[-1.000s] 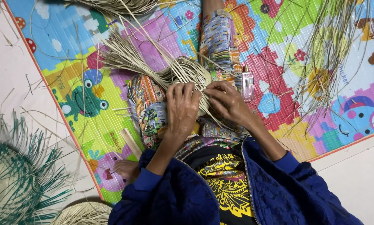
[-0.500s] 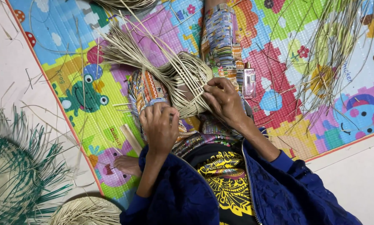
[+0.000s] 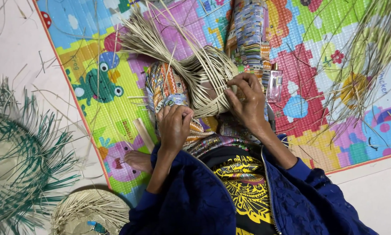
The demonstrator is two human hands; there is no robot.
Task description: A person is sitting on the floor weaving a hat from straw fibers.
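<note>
A half-woven piece of pale straw point(image 3: 206, 80) lies on my lap, its loose strands fanning up and left. My right hand point(image 3: 247, 102) grips the woven edge on its right side. My left hand point(image 3: 174, 126) is curled into a fist just below and left of the weave, over my patterned trouser knee point(image 3: 167, 89); it seems to pinch thin strands. I wear a blue jacket over a black and yellow shirt.
A colourful cartoon play mat point(image 3: 321, 74) covers the floor. A small pink bottle point(image 3: 274, 85) lies right of my right hand. Loose straw point(image 3: 365, 56) is piled at the upper right. A green and straw woven hat point(image 3: 17, 161) and a straw hat point(image 3: 89, 213) lie at left.
My left hand has come off the weave and drawn down and left toward my knee. My right hand stayed on the weave, which has turned a little.
</note>
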